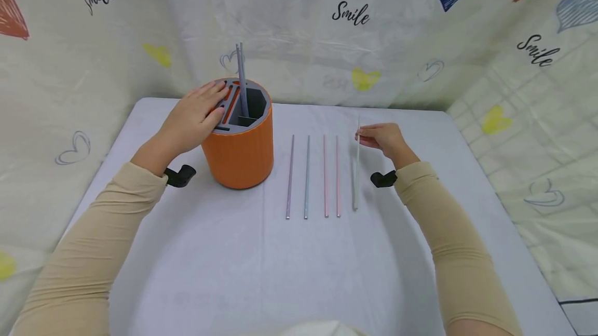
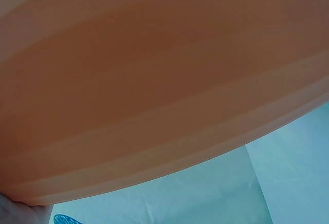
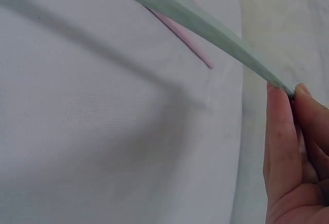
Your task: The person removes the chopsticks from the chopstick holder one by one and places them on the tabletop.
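My left hand (image 1: pixel 192 113) rests on the top of an orange cylindrical pen holder (image 1: pixel 239 160), its fingers laid across the grey divided insert (image 1: pixel 249 127). Two greyish-purple sticks (image 1: pixel 242 79) stand upright in one of the compartments. Over at the right, my right hand (image 1: pixel 386 139) pinches a thin pale green stick (image 1: pixel 357 177) near its far end, between thumb and fingertips. In the right wrist view the green stick (image 3: pixel 200 23) slants up off the cloth and casts a shadow. The holder's orange wall (image 2: pixel 154 90) fills most of the left wrist view.
Left of the green stick lie a purple stick (image 1: pixel 290 177), a blue stick (image 1: pixel 307 177) and two pink sticks (image 1: pixel 325 177), side by side on the white-covered table (image 1: pixel 261 273). A heart-patterned curtain (image 1: pixel 299 40) hangs behind the table's back edge.
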`<state>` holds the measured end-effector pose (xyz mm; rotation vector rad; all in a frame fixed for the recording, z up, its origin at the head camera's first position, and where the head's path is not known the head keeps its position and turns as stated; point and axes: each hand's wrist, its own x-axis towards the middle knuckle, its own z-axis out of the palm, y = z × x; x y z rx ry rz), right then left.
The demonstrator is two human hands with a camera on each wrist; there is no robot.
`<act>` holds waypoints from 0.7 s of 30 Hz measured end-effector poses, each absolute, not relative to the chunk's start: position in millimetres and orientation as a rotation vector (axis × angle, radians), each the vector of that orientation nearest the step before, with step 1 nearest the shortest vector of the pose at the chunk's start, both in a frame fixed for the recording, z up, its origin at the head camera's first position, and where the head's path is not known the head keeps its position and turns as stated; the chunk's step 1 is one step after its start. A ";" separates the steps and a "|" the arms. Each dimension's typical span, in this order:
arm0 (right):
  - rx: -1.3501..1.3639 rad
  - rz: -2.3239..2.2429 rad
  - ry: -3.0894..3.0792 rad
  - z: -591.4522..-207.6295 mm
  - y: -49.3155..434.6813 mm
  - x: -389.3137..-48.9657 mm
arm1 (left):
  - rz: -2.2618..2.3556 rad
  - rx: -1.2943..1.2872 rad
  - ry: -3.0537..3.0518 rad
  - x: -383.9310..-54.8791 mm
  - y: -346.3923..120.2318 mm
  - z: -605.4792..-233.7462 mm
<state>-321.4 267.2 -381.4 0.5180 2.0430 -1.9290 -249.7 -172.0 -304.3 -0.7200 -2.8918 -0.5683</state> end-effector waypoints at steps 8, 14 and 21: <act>0.561 -1.908 1.985 -400.6 264.6 -328.0 | -0.575 -0.713 -2.894 -248.9 -172.5 -304.5; 0.590 -1.856 1.994 -408.7 260.5 -330.4 | -0.572 -0.715 -2.892 -249.2 -173.2 -304.7; 0.696 -1.809 2.026 -423.1 261.2 -335.0 | -0.555 -0.732 -2.890 -250.3 -171.8 -305.0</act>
